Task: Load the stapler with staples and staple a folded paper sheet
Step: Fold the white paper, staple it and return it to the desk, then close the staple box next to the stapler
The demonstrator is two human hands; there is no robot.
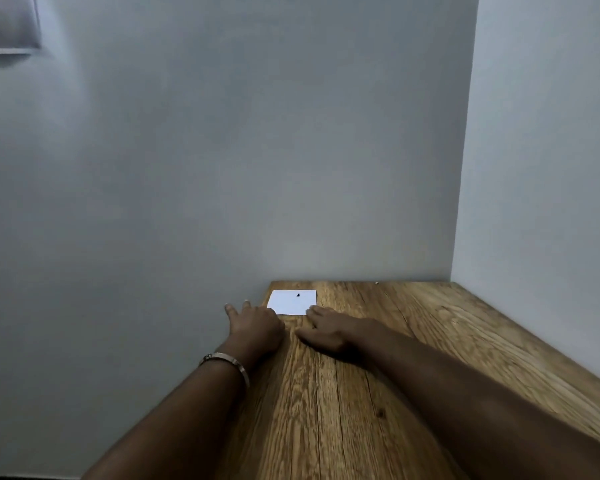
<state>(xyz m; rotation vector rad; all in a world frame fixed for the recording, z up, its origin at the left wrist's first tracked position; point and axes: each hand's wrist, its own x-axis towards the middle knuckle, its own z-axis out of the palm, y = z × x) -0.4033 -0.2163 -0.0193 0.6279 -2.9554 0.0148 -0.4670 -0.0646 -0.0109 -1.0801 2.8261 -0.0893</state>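
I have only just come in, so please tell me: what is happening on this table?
A person reaches both hands across a wooden table toward a small white folded paper near the far wall. The left hand and the right hand lie open by its near edge, gripping nothing. No stapler is in view.

The desk (378, 368) is brown wood with a streaked darker grain pattern and several dark lengthwise lines. At its far left corner lies a white paper sheet (291, 301) carrying one small black mark (298, 294) near its far edge. The walls (222, 150) behind the desk and along its right edge are plain pale blue-grey. The bracelet (226, 362) on the left wrist is metallic rose-gold.
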